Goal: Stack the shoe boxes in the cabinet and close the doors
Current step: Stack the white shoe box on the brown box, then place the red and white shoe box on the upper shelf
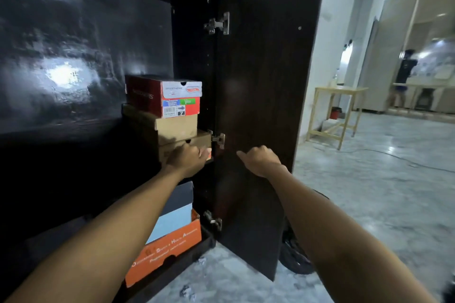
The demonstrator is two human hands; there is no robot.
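Note:
Inside the dark cabinet (194,39), a red shoe box (170,96) tops a tan box (177,125), which rests on a brown box (199,141) on the upper shelf. My left hand (188,158) presses flat against the front of the brown box. Below, a grey and pale blue box (176,214) lies on an orange box (167,251). My right hand (259,158) is loosely curled with the thumb out, right at the inner face of the open right door (266,96), holding nothing. The glossy left door (81,56) looks closed.
Three metal hinges (219,23) join the open door to the cabinet side. A dark round object (295,253) lies on the marble floor behind the door. A wooden table (337,110) stands at the right, a cable crosses the floor, and a person stands far back.

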